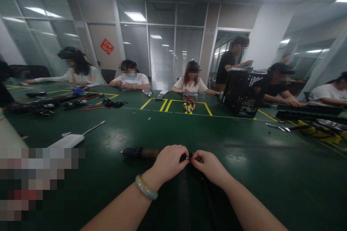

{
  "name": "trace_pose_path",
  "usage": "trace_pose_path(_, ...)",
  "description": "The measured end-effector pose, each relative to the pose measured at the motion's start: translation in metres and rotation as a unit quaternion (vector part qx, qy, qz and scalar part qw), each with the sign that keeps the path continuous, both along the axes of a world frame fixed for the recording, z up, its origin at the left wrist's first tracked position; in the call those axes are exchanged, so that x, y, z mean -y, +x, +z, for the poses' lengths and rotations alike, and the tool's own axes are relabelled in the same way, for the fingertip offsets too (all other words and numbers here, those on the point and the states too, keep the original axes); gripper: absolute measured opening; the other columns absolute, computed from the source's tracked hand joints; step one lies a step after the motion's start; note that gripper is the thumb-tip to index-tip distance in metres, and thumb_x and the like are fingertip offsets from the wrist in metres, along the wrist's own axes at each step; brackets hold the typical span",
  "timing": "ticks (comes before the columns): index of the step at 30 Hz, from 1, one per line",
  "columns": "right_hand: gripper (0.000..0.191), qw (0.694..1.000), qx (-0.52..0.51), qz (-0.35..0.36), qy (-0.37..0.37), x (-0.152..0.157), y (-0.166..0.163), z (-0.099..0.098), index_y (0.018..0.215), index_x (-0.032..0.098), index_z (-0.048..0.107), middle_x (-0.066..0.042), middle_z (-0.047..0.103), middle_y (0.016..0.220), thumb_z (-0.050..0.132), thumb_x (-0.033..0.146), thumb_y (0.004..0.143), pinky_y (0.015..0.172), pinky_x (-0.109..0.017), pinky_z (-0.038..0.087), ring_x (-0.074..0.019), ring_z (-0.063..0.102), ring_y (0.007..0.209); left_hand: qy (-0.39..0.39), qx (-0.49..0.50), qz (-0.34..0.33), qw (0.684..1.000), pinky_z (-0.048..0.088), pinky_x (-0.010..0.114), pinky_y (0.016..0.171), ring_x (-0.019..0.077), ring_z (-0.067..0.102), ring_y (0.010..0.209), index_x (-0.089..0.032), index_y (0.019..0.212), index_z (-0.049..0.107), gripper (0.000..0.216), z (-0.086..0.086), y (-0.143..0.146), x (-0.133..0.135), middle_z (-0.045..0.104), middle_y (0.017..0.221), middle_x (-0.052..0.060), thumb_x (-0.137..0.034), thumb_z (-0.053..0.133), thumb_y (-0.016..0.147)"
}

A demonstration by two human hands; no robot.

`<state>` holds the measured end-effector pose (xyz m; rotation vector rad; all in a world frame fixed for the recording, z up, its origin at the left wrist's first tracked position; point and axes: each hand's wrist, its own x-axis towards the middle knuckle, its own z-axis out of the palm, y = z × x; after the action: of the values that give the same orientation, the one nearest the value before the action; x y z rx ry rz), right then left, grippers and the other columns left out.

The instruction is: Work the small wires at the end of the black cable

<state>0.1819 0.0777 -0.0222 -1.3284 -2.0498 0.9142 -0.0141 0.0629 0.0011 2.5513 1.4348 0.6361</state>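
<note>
The fingers of my left hand (171,158) pinch a tiny shiny piece (187,158) between thumb and forefinger, just above the desk (257,173). The fingers of my right hand (210,164) are curled in close beside it; I cannot tell whether they grip it too. Partly hidden behind my left hand lies an electric screwdriver (149,153), its tip pointing left, and a pale green bangle (146,187) circles my left wrist. Off to the left rests a white device (69,140) with a slim stem. Farther across, black cables (115,103) lie left of yellow tape lines (208,109), and a power supply (190,96) with coloured wires sits before a seated person (193,83). To its right stands a black computer case (241,94), near a standing person (225,63).
</note>
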Motion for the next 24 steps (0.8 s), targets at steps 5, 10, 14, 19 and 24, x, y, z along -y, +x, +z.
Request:
trace_pose_path(5, 0.014, 1.0, 0.003, 0.002, 0.005, -0.0007, 0.0009, -0.0023, 0.082, 0.019, 0.067, 0.0, 0.068, 0.076, 0.058, 0.029, 0.084, 0.058, -0.022, 0.039, -0.0142, 0.06, 0.067, 0.002, -0.014, 0.001, 1.0, 0.042, 0.031, 0.082, 0.0187, 0.058, 0.091, -0.022, 0.094, 0.062, 0.01, -0.0031, 0.0, -0.0016, 0.065, 0.095, 0.001, -0.027, 0.059, 0.086)
trace_pose_path(10, 0.015, 1.0, -0.003, 0.001, 0.001, -0.0023, 0.0007, -0.0055, 0.082, 0.019, 0.067, 0.0, 0.068, 0.076, 0.058, 0.03, 0.084, 0.057, -0.022, 0.038, -0.0144, 0.06, 0.067, 0.009, -0.005, -0.001, 1.0, 0.042, 0.031, 0.082, 0.0186, 0.058, 0.092, -0.023, 0.097, 0.061, 0.012, -0.0053, -0.0002, -0.0023, 0.065, 0.097, 0.0, -0.022, 0.058, 0.085)
trace_pose_path(14, 0.015, 1.0, -0.001, 0.0, -0.004, -0.0011, -0.0001, -0.0035, 0.083, 0.019, 0.068, 0.0, 0.068, 0.076, 0.059, 0.031, 0.084, 0.056, -0.022, 0.038, -0.0145, 0.059, 0.067, 0.009, -0.001, 0.001, 1.0, 0.041, 0.032, 0.081, 0.0185, 0.058, 0.088, -0.022, 0.092, 0.061, 0.008, -0.006, -0.0004, -0.0024, 0.064, 0.094, 0.0, -0.023, 0.059, 0.084)
trace_pose_path(19, 0.016, 1.0, 0.01, -0.006, -0.01, 0.0006, -0.0003, 0.0014, 0.084, 0.019, 0.069, -0.001, 0.069, 0.077, 0.059, 0.031, 0.083, 0.057, -0.022, 0.038, -0.015, 0.061, 0.068, 0.008, 0.0, -0.004, 1.0, 0.042, 0.032, 0.081, 0.0182, 0.058, 0.088, -0.022, 0.091, 0.062, 0.008, -0.0045, -0.0005, -0.0019, 0.064, 0.093, 0.0, -0.024, 0.058, 0.085)
trace_pose_path(24, 0.016, 1.0, 0.007, 0.005, -0.008, -0.0002, 0.0, 0.0009, 0.087, 0.021, 0.07, 0.0, 0.07, 0.079, 0.059, 0.032, 0.084, 0.06, -0.023, 0.04, -0.0157, 0.062, 0.07, 0.01, 0.006, -0.006, 1.0, 0.041, 0.033, 0.083, 0.0187, 0.058, 0.091, -0.024, 0.098, 0.061, 0.014, -0.0054, -0.0005, -0.002, 0.064, 0.098, 0.0, -0.027, 0.06, 0.085)
